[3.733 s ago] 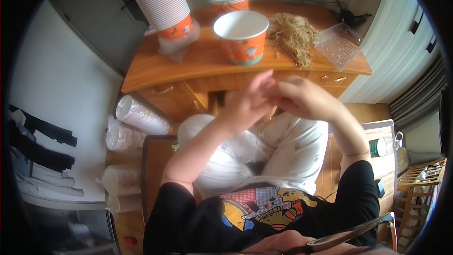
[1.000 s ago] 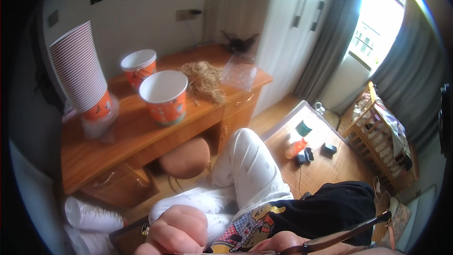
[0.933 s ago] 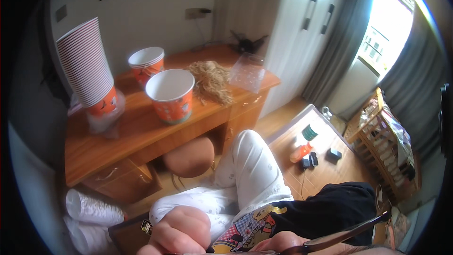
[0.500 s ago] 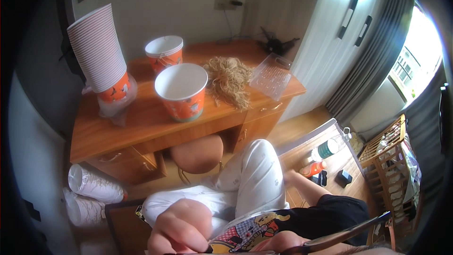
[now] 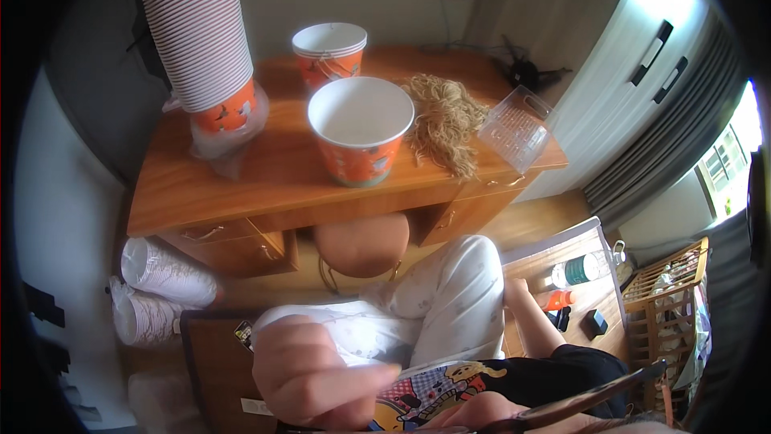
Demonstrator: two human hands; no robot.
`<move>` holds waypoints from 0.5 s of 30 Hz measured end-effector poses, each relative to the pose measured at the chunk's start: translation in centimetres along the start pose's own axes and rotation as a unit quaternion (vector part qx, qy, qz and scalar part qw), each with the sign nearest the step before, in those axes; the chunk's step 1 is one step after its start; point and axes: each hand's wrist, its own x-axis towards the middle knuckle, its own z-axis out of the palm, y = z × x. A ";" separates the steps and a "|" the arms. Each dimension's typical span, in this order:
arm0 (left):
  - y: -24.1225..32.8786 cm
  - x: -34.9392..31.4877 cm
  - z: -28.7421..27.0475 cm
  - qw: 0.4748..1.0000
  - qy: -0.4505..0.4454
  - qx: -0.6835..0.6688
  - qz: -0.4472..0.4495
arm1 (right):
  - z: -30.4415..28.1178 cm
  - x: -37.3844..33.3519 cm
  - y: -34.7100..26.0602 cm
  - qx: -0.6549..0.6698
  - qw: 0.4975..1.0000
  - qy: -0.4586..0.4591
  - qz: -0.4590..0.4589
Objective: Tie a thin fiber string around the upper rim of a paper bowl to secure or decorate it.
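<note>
Close to the camera, my left hand [image 5: 309, 374] is smeared by motion over my lap. One finger points right toward my printed shirt, and the other fingers are too blurred to read. My right forearm [image 5: 534, 321] reaches forward beside my raised knee, which hides most of that hand. On the wooden desk [image 5: 265, 193] ahead stands a large orange and white paper bucket [image 5: 361, 133]. Behind it is a smaller-looking stack of similar buckets [image 5: 329, 52] with cord at its rim. A pile of tan twine [image 5: 450, 121] lies right of the large bucket, beside a clear plastic sheet [image 5: 518, 129].
A tall nested bucket stack [image 5: 201, 40] in a plastic bag stands at the desk's left. Wrapped stacks [image 5: 165, 273] lie on the floor below. A stool [image 5: 361, 245] sits under the desk. A bottle [image 5: 574, 271] and a black box [image 5: 595, 322] are at right, near a wooden crib [image 5: 666, 297].
The view has shifted, so the desk and its things sit farther right and higher. My left hand has changed shape, with a finger now stretched to the right. The right arm stays by the knee.
</note>
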 end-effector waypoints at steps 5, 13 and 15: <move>-2.1 -3.1 -2.4 0.998 -0.032 -0.048 0.034 | -0.9 -0.2 -0.2 -0.004 0.999 0.010 0.041; -5.4 -2.3 -0.4 0.981 0.083 -0.107 0.141 | -4.0 -1.5 -0.9 0.055 0.987 0.100 0.117; -5.3 -2.5 1.7 0.981 0.155 -0.093 -0.075 | -9.1 -3.5 -2.5 0.080 0.975 0.185 0.098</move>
